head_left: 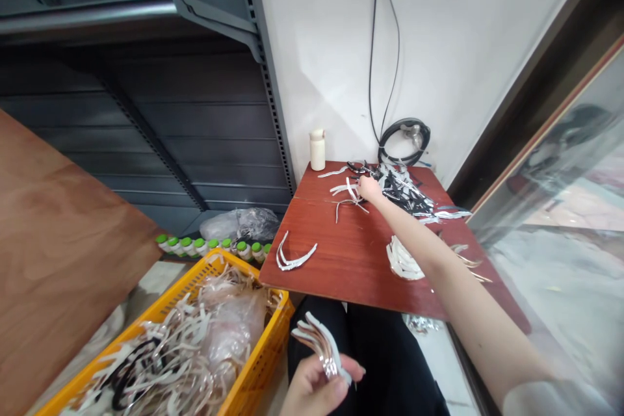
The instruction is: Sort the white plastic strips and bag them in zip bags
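Note:
Low over my lap, my left hand (319, 387) is closed round a bundle of curved strips (319, 341), white, brown and shiny. My right hand (369, 189) reaches across the table to the far side. Its fingers are pinched together at a few white strips (347, 190), which stick out to the left of it. Just beyond and to the right of that hand lies a heap of black, white and silvery strips (404, 192). Two curved white strips (295, 263) lie apart at the table's left front.
The red-brown table (341, 247) also carries a stack of white strips (402, 260) and a cream bottle (317, 149). A coiled black cable (404, 159) rests by the wall. At left stands a yellow crate (263, 351) full of strips; green-capped bottles (199, 246) line the shelf base.

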A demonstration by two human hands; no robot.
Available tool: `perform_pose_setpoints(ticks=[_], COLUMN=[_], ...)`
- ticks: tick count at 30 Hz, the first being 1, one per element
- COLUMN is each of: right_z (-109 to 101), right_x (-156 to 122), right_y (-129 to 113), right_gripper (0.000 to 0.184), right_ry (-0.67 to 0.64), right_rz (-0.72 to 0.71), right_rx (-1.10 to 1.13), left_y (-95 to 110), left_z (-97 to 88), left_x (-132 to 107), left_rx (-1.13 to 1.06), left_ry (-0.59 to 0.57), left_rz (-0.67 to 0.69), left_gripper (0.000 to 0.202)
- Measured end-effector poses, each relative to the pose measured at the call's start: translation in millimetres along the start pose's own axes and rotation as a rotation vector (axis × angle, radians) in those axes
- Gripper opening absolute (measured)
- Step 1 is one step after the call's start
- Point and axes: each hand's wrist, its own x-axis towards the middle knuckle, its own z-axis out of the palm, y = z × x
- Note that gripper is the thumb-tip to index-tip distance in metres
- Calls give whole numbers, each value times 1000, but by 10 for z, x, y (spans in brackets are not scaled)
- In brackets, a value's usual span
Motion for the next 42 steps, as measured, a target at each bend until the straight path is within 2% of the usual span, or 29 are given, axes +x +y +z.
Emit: perform_pose_setpoints(ticks=[4,7,12,15,19,22,26,29,31,35,42], right_z=[-44,-107,-355,-507,-587,-605,-701,-785,-802,-715,-453], right_x=[-104,-187,-338,-471,-855,-1387,-2307,-2943,-3257,-3572,-3705], right_y=[-32,-82,-153,-204,-283,-298,-227,-130,-65,10,-16], right_gripper=[28,24,25,21,14,17,23,19,22,29,20], right_ry=[37,103,264,281,138,30,-154,-217,-290,-392,-471], right_rz=[38,69,62,38,-43,-140,-388,-495,-537,-555,-483], right_rx=[97,195,428,616,853,979,1277,1254,1261,1278,1432], left_y=[24,21,31,78,173,231,236,192,158,112,109], left_z=[67,78,98,143,215,251,273,300,336,438,578], left_x=[-17,-57,-138,-148,-102,-50,3,13,6,-10,-77], left_rx=[-31,-47,-168,-283,-400,-427,-402,-384,-360,-324,-292], left_ry=[-57,-58,30,108,252,312,281,238,222,218,261], left_rz=[6,13,-13,-35,14,71,141,172,191,218,218], left_gripper=[53,50,44,45,45,43,40,35,33,33,35])
